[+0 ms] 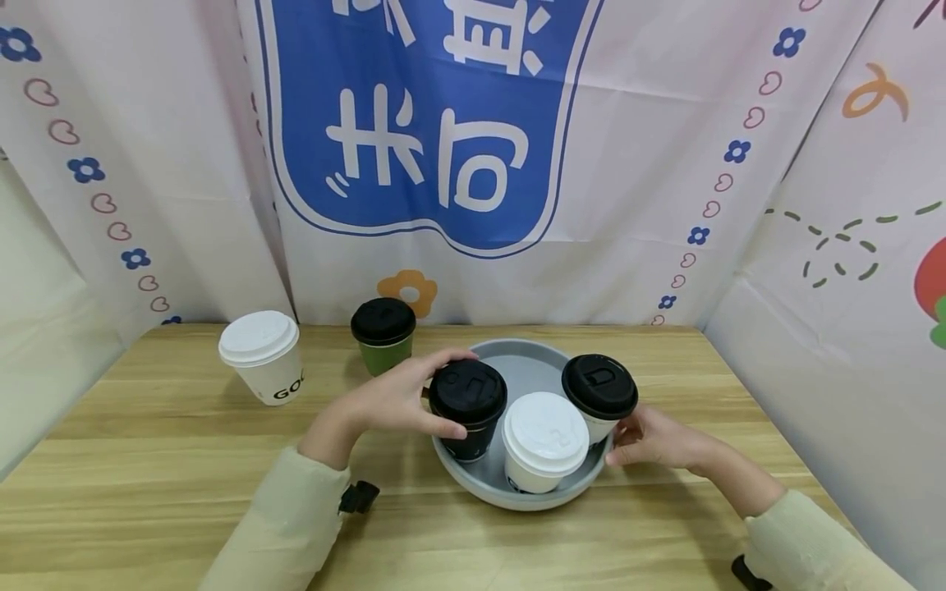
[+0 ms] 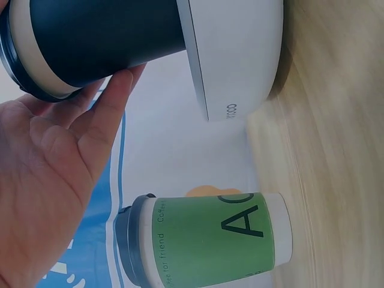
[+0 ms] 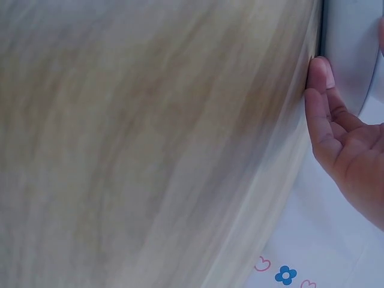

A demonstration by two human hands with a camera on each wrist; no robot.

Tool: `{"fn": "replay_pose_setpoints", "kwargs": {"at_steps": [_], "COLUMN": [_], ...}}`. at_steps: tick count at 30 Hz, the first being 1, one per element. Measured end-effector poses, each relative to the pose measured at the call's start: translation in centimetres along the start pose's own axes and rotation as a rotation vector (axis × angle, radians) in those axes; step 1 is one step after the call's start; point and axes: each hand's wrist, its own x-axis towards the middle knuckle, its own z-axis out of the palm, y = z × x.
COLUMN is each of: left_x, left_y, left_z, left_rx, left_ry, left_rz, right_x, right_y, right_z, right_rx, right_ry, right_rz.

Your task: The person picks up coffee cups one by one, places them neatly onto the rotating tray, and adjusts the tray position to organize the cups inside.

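Observation:
In the head view a round grey tray (image 1: 510, 495) holds three lidded paper coffee cups. My left hand (image 1: 402, 398) grips the black-lidded dark cup (image 1: 473, 443) at the tray's left side, thumb in front and fingers behind. The left wrist view shows the hand (image 2: 54, 150) around this cup's dark sleeve (image 2: 108, 36). At the tray's right side my right hand (image 1: 658, 439) holds the edge, just beside a white cup with a black lid (image 1: 600, 386). A white-lidded cup (image 1: 545, 435) stands at the tray's front. In the right wrist view, fingertips (image 3: 320, 75) sit low against the tray wall (image 3: 351, 48).
On the wooden table (image 1: 185, 492), a white cup with a white lid (image 1: 262, 357) stands at the back left. A green cup with a black lid (image 1: 384, 336) stands behind my left hand. A printed cloth (image 1: 628, 164) hangs along the back edge.

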Motion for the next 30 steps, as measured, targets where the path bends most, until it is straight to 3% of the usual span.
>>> {"fn": "replay_pose_setpoints", "kwargs": {"at_steps": [10,17,22,30], "left_x": [-0.2,-0.8,-1.8,-4.2], "left_y": [-0.3,-0.4,-0.3,0.3], "left_z": [0.3,0.2,-0.6,-2.7], "left_rx": [0.001,0.033,0.064,0.171], "left_ry": [0.011,0.035,0.104,0.267], "left_rz": [-0.017,0.004,0.037,0.099], "right_x": [-0.1,-0.1,0.0,0.0], "right_y": [0.5,0.5,0.5,0.4], "right_z": [0.2,0.2,0.1,0.0], "right_rx": [0.006,0.019,0.017,0.013], "right_ry": [0.005,0.003,0.001,0.001], "right_rz": [-0.02,-0.039,-0.059,-0.056]}}
